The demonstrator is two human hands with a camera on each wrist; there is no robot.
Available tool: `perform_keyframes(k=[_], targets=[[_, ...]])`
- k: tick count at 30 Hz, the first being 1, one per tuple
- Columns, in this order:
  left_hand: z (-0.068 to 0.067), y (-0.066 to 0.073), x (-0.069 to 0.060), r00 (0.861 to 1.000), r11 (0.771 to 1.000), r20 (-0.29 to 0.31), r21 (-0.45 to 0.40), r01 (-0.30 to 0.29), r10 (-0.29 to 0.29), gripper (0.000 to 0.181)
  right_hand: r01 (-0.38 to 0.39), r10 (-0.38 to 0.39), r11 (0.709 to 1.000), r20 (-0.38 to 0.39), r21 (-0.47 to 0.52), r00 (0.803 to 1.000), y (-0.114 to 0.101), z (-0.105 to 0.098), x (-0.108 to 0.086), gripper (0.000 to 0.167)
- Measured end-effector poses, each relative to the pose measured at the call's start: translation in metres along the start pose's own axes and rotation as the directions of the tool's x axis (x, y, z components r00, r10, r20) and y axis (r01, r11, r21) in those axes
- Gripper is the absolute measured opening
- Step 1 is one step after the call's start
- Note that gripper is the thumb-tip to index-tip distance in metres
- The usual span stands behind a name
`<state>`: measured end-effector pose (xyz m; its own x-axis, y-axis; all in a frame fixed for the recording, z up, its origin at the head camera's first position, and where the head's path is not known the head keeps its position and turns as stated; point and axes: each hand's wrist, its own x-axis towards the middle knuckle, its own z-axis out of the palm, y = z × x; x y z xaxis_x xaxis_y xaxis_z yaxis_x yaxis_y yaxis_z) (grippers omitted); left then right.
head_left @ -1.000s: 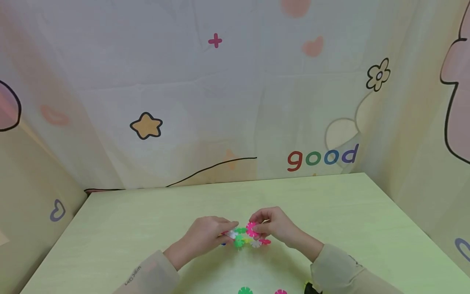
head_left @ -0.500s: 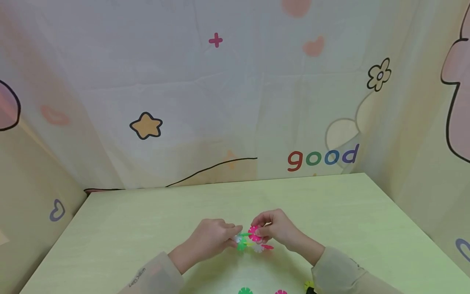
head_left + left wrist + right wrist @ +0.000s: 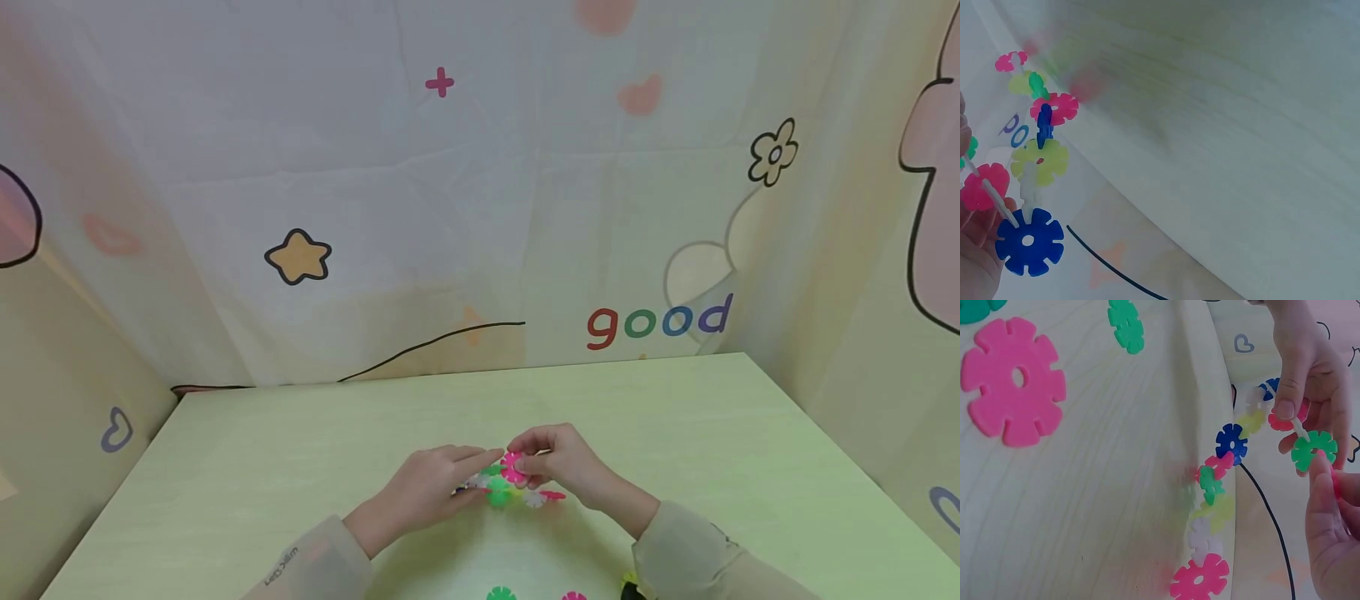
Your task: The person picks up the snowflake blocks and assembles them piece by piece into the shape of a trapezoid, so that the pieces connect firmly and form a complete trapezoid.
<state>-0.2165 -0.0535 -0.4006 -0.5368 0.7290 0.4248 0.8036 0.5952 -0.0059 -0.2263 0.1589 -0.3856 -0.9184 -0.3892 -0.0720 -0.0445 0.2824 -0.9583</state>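
Note:
My left hand [image 3: 427, 483] holds a chain of slotted snowflake discs above the table; in the right wrist view its thumb lies on a pink disc [image 3: 1282, 422] beside a white one. My right hand [image 3: 566, 462] pinches another pink snowflake disc [image 3: 512, 467], which meets a green disc [image 3: 1304, 456] at the chain's end. Whether its slot is fully seated cannot be told. From there the chain bends round through a blue disc [image 3: 1016, 253] and a yellow disc [image 3: 1054, 156], on to several more discs. My right hand's fingers partly cover the pink disc.
Loose on the table [image 3: 300, 450] near its front edge lie a green disc [image 3: 501, 593] and a pink disc [image 3: 574, 596]. A yellow disc [image 3: 630, 577] and a black item [image 3: 632, 592] sit by the right sleeve. Printed cloth [image 3: 360, 208] surrounds the table.
The hands dipped slightly, then rose again, still close together at the chain. My left fingers now stretch further toward the pink disc, and the chain shows more beneath them.

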Motion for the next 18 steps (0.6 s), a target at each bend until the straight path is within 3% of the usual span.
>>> perform_keyframes(k=[6, 13, 18], targets=[[0.003, -0.002, -0.001, 0.996, 0.997, -0.039, 0.015, -0.074, 0.074, 0.046, -0.013, 0.013, 1.000, 0.035, -0.003, 0.999, 0.003, -0.006, -0.002, 0.031], [0.001, -0.004, 0.000, 0.999, 0.999, 0.007, 0.006, -0.050, 0.050, 0.045, -0.004, 0.013, 0.998, 0.121, -0.069, 0.993, 0.008, -0.023, -0.015, 0.029], [-0.001, -0.006, 0.001, 0.999, 0.999, 0.030, 0.003, -0.046, 0.046, 0.047, -0.006, 0.037, 0.990, 0.217, -0.142, 0.975, 0.016, -0.032, -0.028, 0.023]])
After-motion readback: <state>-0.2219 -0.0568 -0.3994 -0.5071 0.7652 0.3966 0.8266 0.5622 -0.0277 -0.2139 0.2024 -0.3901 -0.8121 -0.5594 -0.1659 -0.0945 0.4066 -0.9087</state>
